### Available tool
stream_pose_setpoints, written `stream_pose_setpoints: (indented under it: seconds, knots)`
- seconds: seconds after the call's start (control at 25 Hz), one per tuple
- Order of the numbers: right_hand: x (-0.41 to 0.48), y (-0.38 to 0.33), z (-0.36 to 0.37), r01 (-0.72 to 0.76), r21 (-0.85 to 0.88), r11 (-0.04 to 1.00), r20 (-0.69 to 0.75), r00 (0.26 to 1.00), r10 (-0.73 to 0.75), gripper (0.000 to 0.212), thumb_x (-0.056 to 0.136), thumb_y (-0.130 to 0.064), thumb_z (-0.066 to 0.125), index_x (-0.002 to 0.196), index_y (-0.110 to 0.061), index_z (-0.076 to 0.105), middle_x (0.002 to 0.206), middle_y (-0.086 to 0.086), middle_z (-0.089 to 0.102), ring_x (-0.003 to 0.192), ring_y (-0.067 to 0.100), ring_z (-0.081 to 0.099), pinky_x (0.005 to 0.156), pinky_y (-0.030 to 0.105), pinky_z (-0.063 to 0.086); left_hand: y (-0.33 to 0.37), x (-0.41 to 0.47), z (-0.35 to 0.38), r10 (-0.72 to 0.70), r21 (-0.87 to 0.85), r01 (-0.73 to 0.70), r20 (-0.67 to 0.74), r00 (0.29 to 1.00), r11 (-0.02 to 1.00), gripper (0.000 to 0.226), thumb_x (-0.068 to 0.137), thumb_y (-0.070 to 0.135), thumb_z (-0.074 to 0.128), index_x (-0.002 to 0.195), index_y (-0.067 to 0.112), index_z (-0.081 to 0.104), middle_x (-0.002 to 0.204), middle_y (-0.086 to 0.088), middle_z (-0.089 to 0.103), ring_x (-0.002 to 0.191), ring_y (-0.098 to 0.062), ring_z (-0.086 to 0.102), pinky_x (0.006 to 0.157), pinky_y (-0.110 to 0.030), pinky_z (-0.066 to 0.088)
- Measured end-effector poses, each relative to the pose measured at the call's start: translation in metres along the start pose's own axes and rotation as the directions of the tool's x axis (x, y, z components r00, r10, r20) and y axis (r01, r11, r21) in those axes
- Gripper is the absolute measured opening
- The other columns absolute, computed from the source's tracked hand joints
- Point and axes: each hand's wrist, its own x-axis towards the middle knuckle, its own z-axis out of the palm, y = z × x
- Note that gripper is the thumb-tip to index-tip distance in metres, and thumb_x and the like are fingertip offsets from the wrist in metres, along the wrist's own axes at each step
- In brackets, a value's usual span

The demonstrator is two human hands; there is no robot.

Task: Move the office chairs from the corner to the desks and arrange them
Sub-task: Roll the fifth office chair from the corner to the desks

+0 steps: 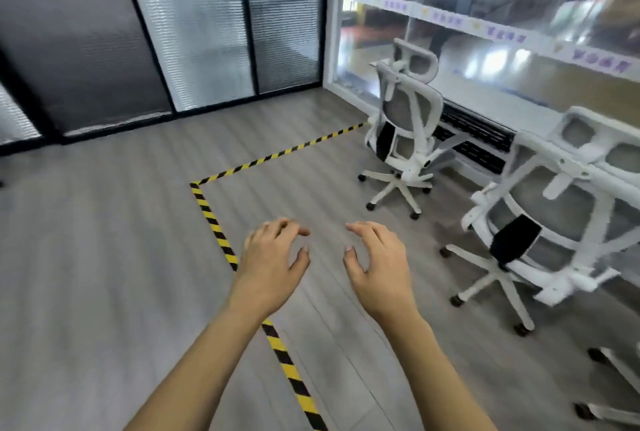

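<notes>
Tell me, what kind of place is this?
Most likely an office, perhaps being set up. White mesh office chairs on castors, a far chair and a near chair, stand at the right; glass partitions with blinds form the back wall; yellow-black tape marks a zone on the grey floor.

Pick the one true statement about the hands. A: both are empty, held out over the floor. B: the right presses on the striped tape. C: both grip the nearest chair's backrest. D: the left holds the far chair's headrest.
A: the left hand and right hand hang over the grey floor with loosely curled fingers, holding nothing, clear of the nearest chair and the far chair.
</notes>
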Motion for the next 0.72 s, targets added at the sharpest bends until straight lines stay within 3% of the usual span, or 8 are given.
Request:
stream_pose_setpoints:
  seconds: [0.24, 0.52, 0.72]
  knots:
    - [0.069, -0.142, 0.164, 0.209, 0.137, 0.968, 0.188, 0.954, -0.233, 0.038, 0.094, -0.027, 0.059, 0.132, -0.029, 0.058, 0.127, -0.014, 0.057, 0.118, 0.011, 0.054, 0.1, 0.031, 0.042, -0.179, -0.026, -0.107, -0.27, 0.086, 0.286, -0.161, 0.949, 0.954, 0.041, 0.093, 0.036, 0.054, 0.134, 0.033, 0.05, 0.139, 0.006, 0.05, 0.127, -0.02, 0.046, 0.105, -0.041, 0.038]
    - [0.157, -0.286, 0.356, 0.361, 0.379, 0.852, 0.319, 0.813, -0.487, 0.04, 0.092, -0.031, 0.052, 0.132, -0.027, 0.058, 0.127, -0.011, 0.057, 0.117, 0.012, 0.056, 0.095, 0.042, 0.048, -0.363, -0.029, -0.199, -0.513, 0.145, 0.576, -0.318, 0.797, 0.805, 0.038, 0.093, 0.039, 0.051, 0.131, 0.033, 0.053, 0.143, 0.006, 0.046, 0.131, -0.018, 0.042, 0.107, -0.039, 0.034]
    - [0.23, -0.393, 0.501, 0.379, 0.489, 0.786, 0.368, 0.727, -0.58, 0.043, 0.093, -0.031, 0.057, 0.136, -0.031, 0.055, 0.134, -0.013, 0.052, 0.122, 0.01, 0.051, 0.102, 0.037, 0.045, -0.499, -0.005, -0.275, -0.611, 0.176, 0.71, -0.396, 0.686, 0.682, 0.039, 0.093, 0.043, 0.047, 0.131, 0.034, 0.053, 0.144, 0.008, 0.044, 0.132, -0.017, 0.041, 0.106, -0.036, 0.031]
